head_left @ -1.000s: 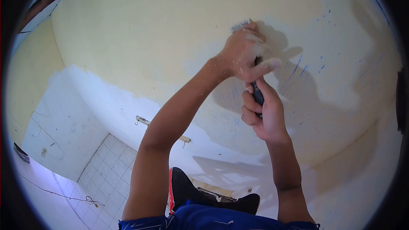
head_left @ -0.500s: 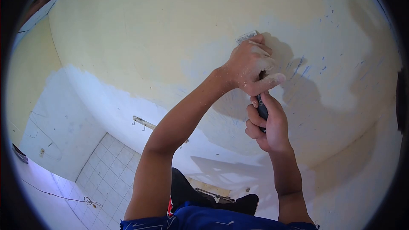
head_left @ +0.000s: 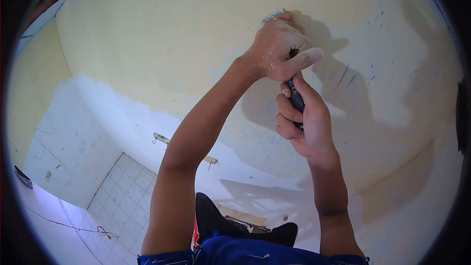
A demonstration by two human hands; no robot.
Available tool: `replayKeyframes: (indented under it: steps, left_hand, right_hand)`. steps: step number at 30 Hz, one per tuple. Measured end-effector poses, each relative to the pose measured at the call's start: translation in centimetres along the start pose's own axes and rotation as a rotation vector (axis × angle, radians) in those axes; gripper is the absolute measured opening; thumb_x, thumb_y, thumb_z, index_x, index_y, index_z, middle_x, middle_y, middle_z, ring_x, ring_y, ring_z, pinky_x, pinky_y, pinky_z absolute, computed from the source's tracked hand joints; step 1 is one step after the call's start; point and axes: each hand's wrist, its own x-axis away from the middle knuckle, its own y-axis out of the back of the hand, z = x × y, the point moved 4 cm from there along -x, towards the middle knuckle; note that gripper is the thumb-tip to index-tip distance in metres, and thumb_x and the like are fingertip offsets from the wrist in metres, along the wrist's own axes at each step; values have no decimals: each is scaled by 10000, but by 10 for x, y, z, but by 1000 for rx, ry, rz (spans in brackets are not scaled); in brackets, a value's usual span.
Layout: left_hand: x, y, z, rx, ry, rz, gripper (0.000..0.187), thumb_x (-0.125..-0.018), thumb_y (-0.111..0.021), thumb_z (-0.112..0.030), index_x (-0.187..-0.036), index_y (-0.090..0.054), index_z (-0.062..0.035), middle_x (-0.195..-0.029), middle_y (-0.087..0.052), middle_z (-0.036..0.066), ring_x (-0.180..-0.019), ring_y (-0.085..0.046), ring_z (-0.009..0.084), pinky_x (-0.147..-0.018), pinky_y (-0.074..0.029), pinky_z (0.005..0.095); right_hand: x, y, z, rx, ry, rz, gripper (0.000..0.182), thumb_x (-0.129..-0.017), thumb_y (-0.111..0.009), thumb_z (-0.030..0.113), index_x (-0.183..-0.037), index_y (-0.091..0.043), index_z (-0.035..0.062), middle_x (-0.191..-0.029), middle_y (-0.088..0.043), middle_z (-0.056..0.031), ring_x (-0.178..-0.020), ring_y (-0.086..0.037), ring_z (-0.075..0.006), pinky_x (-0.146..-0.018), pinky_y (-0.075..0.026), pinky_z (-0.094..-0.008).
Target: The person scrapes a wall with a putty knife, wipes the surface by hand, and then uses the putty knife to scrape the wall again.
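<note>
My left hand, dusted with white powder, is closed around the upper part of a scraper-like tool, its thumb pointing right. Just below, my right hand wraps round the dark handle of the same tool. A whitish, crusted edge of the tool shows beyond my left knuckles, against the wall. The rest of the tool's head is hidden by my left hand. Blue marks and pale patches show on the wall to the right of my hands.
A hook rail is fixed on the lower wall, partly behind my left arm. White floor tiles lie at the lower left. A cable runs across there, near a wall socket. A dark object stands at the right edge.
Both hands have moved up the wall and slightly left, together with the tool. Their grip looks the same, and more of the hook rail now shows.
</note>
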Motion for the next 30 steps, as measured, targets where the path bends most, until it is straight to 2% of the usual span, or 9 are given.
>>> replayKeyframes:
  steps: [2, 5, 7, 12, 14, 24, 26, 30]
  left_hand:
    - [3, -5, -4, -35, 2, 23, 372, -771, -626, -306, -513, -456, -99, -488, -385, 61, -508, -365, 268, -652, -319, 377]
    - [12, -19, -12, -30, -78, -46, 353, -768, -639, -305, -522, -490, -100, -493, -415, 62, -523, -417, 267, -667, -340, 374]
    - [20, -29, -17, -9, -53, 16, 337, -763, -652, -304, -529, -514, -104, -500, -439, 65, -542, -458, 264, -680, -358, 372]
    - [24, -38, -21, 15, -38, 9, 352, -725, -653, -288, -510, -445, -103, -481, -382, 50, -504, -373, 251, -630, -311, 376]
    - [24, -37, -19, 76, -96, -56, 362, -706, -646, -284, -504, -406, -103, -476, -348, 42, -497, -327, 243, -612, -285, 371]
    - [11, -25, -4, 26, -176, -114, 353, -701, -629, -288, -507, -394, -110, -481, -334, 43, -493, -318, 238, -608, -282, 364]
    - [7, -21, 0, 33, -246, -222, 363, -710, -630, -299, -503, -398, -111, -479, -336, 47, -486, -313, 246, -610, -282, 366]
    - [5, -13, 0, 25, -165, -122, 356, -715, -637, -302, -512, -422, -105, -485, -363, 58, -492, -326, 258, -622, -294, 370]
  right_hand:
    - [2, 4, -6, -2, 10, -9, 317, -1064, -370, 396, -892, -411, 133, -554, -280, 35, -405, -162, -67, -386, -132, -261]
    - [12, 17, -17, -34, -12, -31, 301, -1061, -371, 384, -899, -416, 134, -553, -278, 34, -405, -162, -68, -387, -135, -258]
    - [20, 25, -26, -36, -12, -44, 292, -1060, -364, 374, -901, -420, 136, -548, -275, 35, -405, -164, -70, -388, -138, -255]
    - [26, 32, -32, -8, 19, -98, 286, -1062, -357, 362, -901, -418, 133, -540, -282, 33, -402, -170, -70, -387, -141, -253]
    - [26, 25, -28, 13, 11, -111, 279, -1064, -354, 350, -900, -413, 131, -538, -287, 29, -397, -176, -73, -387, -145, -260]
    - [8, 17, -20, 54, 99, -108, 276, -1067, -367, 339, -895, -408, 127, -535, -290, 26, -388, -175, -77, -380, -148, -267]
    - [2, 14, -15, 34, 96, -96, 285, -1066, -376, 342, -885, -410, 125, -536, -289, 28, -387, -172, -77, -379, -144, -266]
    - [3, 7, -7, 28, 88, -91, 288, -1063, -379, 342, -877, -411, 125, -540, -292, 27, -389, -168, -75, -378, -141, -265]
